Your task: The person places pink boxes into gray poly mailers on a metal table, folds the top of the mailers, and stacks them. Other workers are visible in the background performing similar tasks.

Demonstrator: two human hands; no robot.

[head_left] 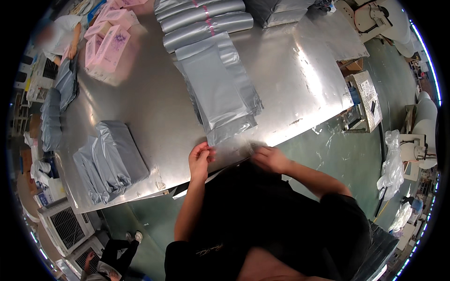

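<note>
Nearest the grip: left hand (200,158), thumb and fingers curled together by the near corner of a pile of flat, grey, glossy plastic bags (218,89), at twelve o'clock; whether anything is pinched, cannot tell. Right hand (272,159), three o'clock of it: fingers bent, any hold unreadable. Advisable: lift one layer only, pile squared. Outward: silver-grey folded plastic bundles (204,25), twelve o'clock; bulging grey plastic-wrapped parcels (117,157), nine o'clock. Obscured: right fingertips, blurred; folded bundles, cut off above.
</note>
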